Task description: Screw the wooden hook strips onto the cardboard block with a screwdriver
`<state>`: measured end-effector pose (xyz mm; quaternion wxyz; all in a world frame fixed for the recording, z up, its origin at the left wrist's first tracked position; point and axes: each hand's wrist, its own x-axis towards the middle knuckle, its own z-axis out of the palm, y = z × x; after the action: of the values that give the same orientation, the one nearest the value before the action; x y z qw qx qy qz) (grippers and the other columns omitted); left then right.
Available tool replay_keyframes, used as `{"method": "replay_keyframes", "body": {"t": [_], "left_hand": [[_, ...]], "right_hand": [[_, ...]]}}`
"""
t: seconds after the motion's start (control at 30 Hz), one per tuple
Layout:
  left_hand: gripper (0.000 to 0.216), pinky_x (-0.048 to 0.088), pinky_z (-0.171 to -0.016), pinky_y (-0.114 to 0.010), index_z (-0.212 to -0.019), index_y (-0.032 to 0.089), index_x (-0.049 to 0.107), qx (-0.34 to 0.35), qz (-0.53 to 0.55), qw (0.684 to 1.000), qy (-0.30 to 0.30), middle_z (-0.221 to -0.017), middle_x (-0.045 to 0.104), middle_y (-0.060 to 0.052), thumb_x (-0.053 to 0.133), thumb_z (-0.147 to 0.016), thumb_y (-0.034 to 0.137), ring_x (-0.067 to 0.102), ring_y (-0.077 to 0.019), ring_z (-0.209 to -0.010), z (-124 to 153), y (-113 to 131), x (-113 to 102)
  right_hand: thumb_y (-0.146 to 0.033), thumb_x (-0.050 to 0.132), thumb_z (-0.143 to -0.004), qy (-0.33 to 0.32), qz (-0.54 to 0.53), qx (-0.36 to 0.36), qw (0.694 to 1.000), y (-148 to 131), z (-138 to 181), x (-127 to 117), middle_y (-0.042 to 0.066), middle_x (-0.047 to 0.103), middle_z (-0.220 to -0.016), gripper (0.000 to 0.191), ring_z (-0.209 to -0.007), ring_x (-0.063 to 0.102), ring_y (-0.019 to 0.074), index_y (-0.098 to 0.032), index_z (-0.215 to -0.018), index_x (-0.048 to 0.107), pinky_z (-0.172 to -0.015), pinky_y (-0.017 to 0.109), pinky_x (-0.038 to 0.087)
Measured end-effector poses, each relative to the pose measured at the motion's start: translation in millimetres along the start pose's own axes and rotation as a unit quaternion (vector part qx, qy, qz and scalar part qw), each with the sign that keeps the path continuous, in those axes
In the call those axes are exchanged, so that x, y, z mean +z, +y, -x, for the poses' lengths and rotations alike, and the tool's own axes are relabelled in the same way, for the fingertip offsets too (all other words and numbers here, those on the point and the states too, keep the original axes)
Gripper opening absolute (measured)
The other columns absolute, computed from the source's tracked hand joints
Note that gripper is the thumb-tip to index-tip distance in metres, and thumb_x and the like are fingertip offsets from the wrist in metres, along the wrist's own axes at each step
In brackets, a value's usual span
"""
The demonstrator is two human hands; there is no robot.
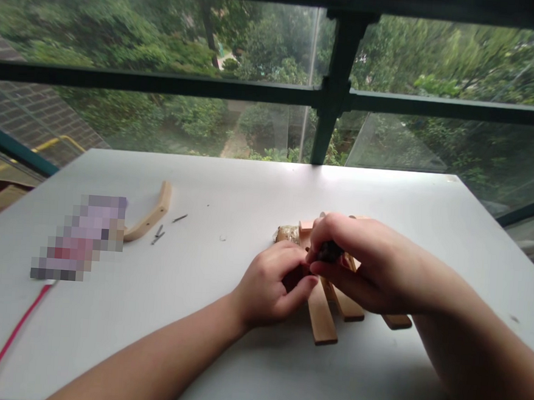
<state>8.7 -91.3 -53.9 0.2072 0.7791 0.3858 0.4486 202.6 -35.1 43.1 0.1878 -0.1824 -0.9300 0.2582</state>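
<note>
My right hand [367, 262] is closed around a dark, rounded tool handle [330, 251]; its kind is mostly hidden by my fingers. Thumb and forefinger of my left hand [277, 280] come together just left of it, pinching at a spot I cannot make out. Under both hands lies a wooden assembly with several flat slats. One slat [323, 317] points towards me, and another slat end [397, 321] shows below my right wrist. Past my left knuckles sits a lump wrapped in clear plastic [287, 233].
A bent wooden piece [149, 221] lies at the left of the white table [231, 185]. Small metal pieces [158, 235] are scattered beside it. A blurred-out object [81, 236] with a red cord [13, 334] is farther left. Windows border the far edge.
</note>
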Motion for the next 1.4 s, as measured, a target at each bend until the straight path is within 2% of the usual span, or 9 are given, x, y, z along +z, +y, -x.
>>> {"method": "replay_keyframes", "body": {"t": [0.2, 0.33, 0.47, 0.67, 0.8, 0.9, 1.07, 1.23, 1.4], "left_hand": [[0.004, 0.051, -0.073, -0.033, -0.087, 0.018, 0.059, 0.007, 0.006, 1.0, -0.007, -0.082, 0.063, -0.005, 0.057, -0.084, 0.02, 0.057, -0.0181, -0.077, -1, 0, -2], [0.012, 0.052, -0.078, -0.034, -0.094, 0.017, 0.062, 0.012, 0.017, 1.0, -0.013, -0.089, 0.067, -0.006, 0.053, -0.085, 0.017, 0.059, -0.0192, -0.084, -1, -1, -3], [0.008, 0.052, -0.075, -0.032, -0.088, 0.018, 0.063, 0.011, 0.007, 1.0, 0.002, -0.083, 0.066, -0.005, 0.058, -0.089, 0.023, 0.06, -0.018, -0.079, -3, 0, -1], [0.015, 0.054, -0.077, -0.031, -0.085, 0.019, 0.067, 0.02, 0.01, 1.0, 0.018, -0.083, 0.07, -0.005, 0.057, -0.094, 0.025, 0.063, -0.0181, -0.08, -5, 0, -1], [0.014, 0.055, -0.081, -0.032, -0.095, 0.019, 0.071, 0.013, 0.017, 1.0, -0.011, -0.094, 0.074, -0.006, 0.057, -0.094, 0.022, 0.067, -0.0191, -0.09, -5, -1, -4], [0.014, 0.055, -0.079, -0.032, -0.092, 0.019, 0.071, 0.015, 0.006, 1.0, -0.004, -0.089, 0.074, -0.005, 0.057, -0.093, 0.021, 0.066, -0.0192, -0.086, -5, -2, -5], [0.017, 0.055, -0.076, -0.031, -0.084, 0.018, 0.069, 0.026, -0.004, 1.0, -0.012, -0.08, 0.071, -0.005, 0.054, -0.093, 0.021, 0.065, -0.019, -0.081, -5, -3, -6], [0.02, 0.053, -0.076, -0.032, -0.093, 0.019, 0.068, 0.032, -0.005, 0.999, -0.041, -0.083, 0.07, -0.005, 0.05, -0.096, 0.023, 0.064, -0.0193, -0.083, -7, -1, -11], [0.015, 0.05, -0.069, -0.027, -0.091, 0.018, 0.064, 0.022, -0.002, 1.0, 0.002, -0.08, 0.066, -0.003, 0.057, -0.095, 0.03, 0.06, -0.0155, -0.073, -7, -2, -10]], "right_hand": [[-0.02, 0.058, -0.092, 0.004, -0.005, 0.004, 1.0, -2, -1, 1, 0.002, 0.061, -0.085, 0.013, -0.072, 0.052, 0.0131, -0.02, -0.102, 0.051, -0.065, 0.026, 0.037], [-0.022, 0.056, -0.093, 0.003, 0.005, 0.017, 1.0, -3, 0, 1, 0.002, 0.06, -0.085, 0.009, -0.072, 0.052, 0.0137, -0.02, -0.101, 0.052, -0.064, 0.026, 0.038], [-0.021, 0.056, -0.092, 0.01, 0.008, 0.013, 1.0, -3, 0, 0, 0.002, 0.06, -0.085, 0.01, -0.072, 0.051, 0.0135, -0.019, -0.102, 0.052, -0.064, 0.027, 0.038], [-0.017, 0.059, -0.089, 0.023, -0.016, 0.0, 1.0, -1, -2, -1, 0.0, 0.06, -0.085, 0.015, -0.071, 0.053, 0.0118, -0.02, -0.101, 0.05, -0.061, 0.025, 0.039], [-0.013, 0.056, -0.086, 0.001, -0.057, -0.012, 0.998, -3, -4, -7, 0.002, 0.065, -0.094, 0.027, -0.076, 0.059, 0.0133, -0.019, -0.112, 0.051, -0.067, 0.027, 0.045], [-0.005, 0.05, -0.084, -0.02, -0.095, -0.04, 0.994, -4, -6, -12, 0.004, 0.066, -0.102, 0.038, -0.081, 0.061, 0.0138, -0.018, -0.119, 0.051, -0.07, 0.027, 0.046], [-0.013, 0.054, -0.091, -0.035, -0.075, -0.05, 0.995, -3, -12, -8, -0.003, 0.056, -0.079, 0.011, -0.066, 0.048, 0.0095, -0.021, -0.097, 0.051, -0.06, 0.023, 0.039], [-0.02, 0.06, -0.091, 0.0, -0.032, -0.043, 0.999, 0, -14, -2, -0.005, 0.05, -0.073, 0.012, -0.062, 0.043, 0.0082, -0.022, -0.092, 0.048, -0.055, 0.022, 0.034], [-0.021, 0.063, -0.089, 0.028, -0.021, -0.025, 0.999, 2, -12, -1, -0.006, 0.05, -0.072, 0.015, -0.059, 0.042, 0.0071, -0.021, -0.092, 0.049, -0.052, 0.022, 0.033]]}}
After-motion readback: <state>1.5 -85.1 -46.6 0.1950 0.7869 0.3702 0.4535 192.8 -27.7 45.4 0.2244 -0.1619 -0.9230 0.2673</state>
